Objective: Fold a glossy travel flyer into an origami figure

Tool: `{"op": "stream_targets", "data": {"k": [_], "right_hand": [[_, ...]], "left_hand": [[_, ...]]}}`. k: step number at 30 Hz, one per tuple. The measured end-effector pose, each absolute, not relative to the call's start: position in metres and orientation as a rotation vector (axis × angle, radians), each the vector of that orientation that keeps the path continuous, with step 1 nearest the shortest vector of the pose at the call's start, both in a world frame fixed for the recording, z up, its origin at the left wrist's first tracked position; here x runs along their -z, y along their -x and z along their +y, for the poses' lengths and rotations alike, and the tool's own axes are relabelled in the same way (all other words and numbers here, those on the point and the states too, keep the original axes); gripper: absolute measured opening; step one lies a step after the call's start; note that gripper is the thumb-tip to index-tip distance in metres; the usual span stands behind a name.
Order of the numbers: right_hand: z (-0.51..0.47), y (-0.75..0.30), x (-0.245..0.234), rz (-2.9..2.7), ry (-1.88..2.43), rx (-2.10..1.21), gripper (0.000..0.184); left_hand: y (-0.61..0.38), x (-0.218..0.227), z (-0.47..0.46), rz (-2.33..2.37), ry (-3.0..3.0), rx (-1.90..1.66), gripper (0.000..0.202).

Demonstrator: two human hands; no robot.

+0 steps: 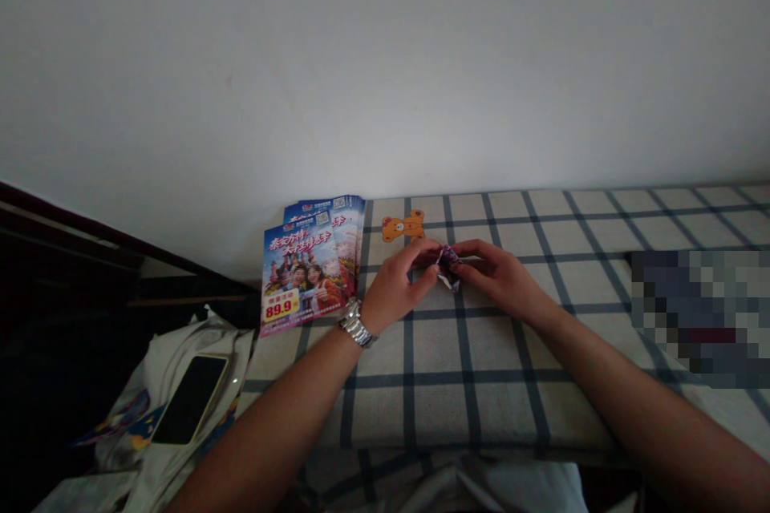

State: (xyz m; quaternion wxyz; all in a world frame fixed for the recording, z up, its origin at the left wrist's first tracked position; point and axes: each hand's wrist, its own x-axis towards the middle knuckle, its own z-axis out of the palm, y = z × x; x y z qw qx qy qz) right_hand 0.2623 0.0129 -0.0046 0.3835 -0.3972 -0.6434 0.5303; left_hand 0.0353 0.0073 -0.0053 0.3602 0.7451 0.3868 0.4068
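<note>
A small piece of folded printed paper [448,266], dark purple and white, is held between my two hands above the checked cloth. My left hand [404,272], with a silver watch [357,325] on its wrist, pinches the paper's left side between thumb and fingers. On the other side, the thumb and fingers of my right hand [496,271] close on its right edge. My fingers partly cover the paper, so its full shape is hard to make out. A stack of printed flyers [306,276] lies to the left of my left hand.
A grey-and-blue checked tablecloth [499,393] covers the table against a pale wall [421,64]. Just beyond my hands is an orange bear shape [402,227]. At lower left, a phone [191,399] rests on a white bag [232,337]. A pixelated dark object lies at right.
</note>
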Motion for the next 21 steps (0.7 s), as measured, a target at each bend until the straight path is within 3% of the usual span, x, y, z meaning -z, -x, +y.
{"op": "stream_targets", "data": {"k": [21], "right_hand": [[0.0170,-0.2630,0.0008,-1.487,1.086,-1.371,0.028]], "left_hand": [[-0.0336,0.0053,0.0109,0.939,-2.052,-1.098,0.031]]}}
